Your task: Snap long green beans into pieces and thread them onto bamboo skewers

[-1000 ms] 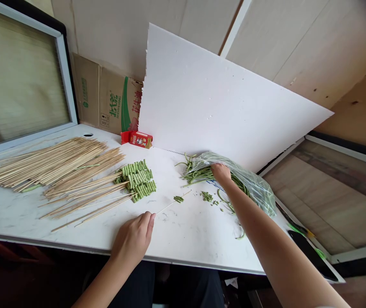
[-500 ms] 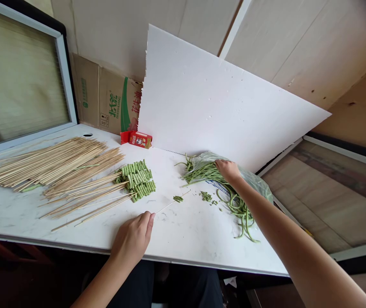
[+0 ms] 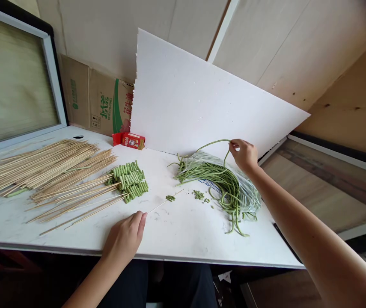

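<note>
My left hand (image 3: 125, 236) pinches the near end of a thin wooden skewer (image 3: 157, 207), which has a few short bean pieces (image 3: 170, 198) threaded near its far end. My right hand (image 3: 244, 155) is closed on a long green bean (image 3: 213, 142), lifted in an arch above the pile. Below it, a heap of long green beans (image 3: 215, 173) spills from a clear plastic bag (image 3: 248, 192). Small cut bean bits (image 3: 198, 194) lie on the table between the skewer and the heap. Left of these, finished skewers of bean pieces (image 3: 130, 179) are stacked together.
Many bare bamboo skewers (image 3: 48, 164) cover the left of the white table (image 3: 183, 239). At the back stand a small red box (image 3: 133, 140), a cardboard carton (image 3: 101, 102) and a leaning white board (image 3: 202, 94). A framed glass panel (image 3: 12, 77) rises at left.
My right hand has risen from the bag and moved right, drawing up a long bean. The bag's plastic has slid back, baring more beans. My left hand still holds the skewer.
</note>
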Tool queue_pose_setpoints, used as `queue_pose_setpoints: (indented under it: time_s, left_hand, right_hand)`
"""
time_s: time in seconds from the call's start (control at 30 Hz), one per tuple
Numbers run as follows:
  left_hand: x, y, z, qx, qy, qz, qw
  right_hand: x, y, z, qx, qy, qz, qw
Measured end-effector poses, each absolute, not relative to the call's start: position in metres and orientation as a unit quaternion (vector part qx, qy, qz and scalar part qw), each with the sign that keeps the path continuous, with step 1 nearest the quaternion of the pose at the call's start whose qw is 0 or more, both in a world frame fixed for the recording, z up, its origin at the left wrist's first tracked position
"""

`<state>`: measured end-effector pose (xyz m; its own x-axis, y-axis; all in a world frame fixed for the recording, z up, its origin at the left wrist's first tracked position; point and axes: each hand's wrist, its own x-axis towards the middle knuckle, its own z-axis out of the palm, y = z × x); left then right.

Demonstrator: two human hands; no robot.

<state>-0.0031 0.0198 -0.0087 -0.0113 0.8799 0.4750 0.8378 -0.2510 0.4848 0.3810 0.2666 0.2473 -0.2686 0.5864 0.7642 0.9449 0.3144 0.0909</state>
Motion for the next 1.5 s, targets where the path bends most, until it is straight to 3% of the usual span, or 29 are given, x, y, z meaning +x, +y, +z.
queue_pose_setpoints:
  time_s: [0.5, 0.7, 0.93, 1.13, 1.33, 1.5]
  left_hand:
    - [-0.003, 0.019, -0.003, 0.705, 0.62, 0.344, 0.018]
    - [-0.006, 0.021, 0.0, 0.69, 0.651, 0.31, -0.053]
    - [-0.012, 0.022, 0.009, 0.69, 0.663, 0.257, -0.135]
    - [-0.015, 0.023, 0.012, 0.682, 0.662, 0.291, -0.113]
    - [-0.008, 0.011, 0.039, 0.689, 0.543, 0.473, 0.073]
    - [0.021, -0.012, 0.054, 0.68, 0.462, 0.512, 0.248]
  right_hand:
    - [0.351, 0.246, 0.353, -0.444, -0.702, -0.257, 0.495]
    - [0.331, 0.219, 0.353, -0.439, -0.704, -0.157, 0.536]
    - [0.332, 0.184, 0.312, -0.417, -0.759, -0.061, 0.497]
    - [0.323, 0.137, 0.282, -0.378, -0.856, -0.087, 0.341]
    - [0.299, 0.089, 0.242, -0.305, -0.912, -0.063, 0.268]
    - [0.259, 0.052, 0.206, -0.278, -0.939, -0.017, 0.203]
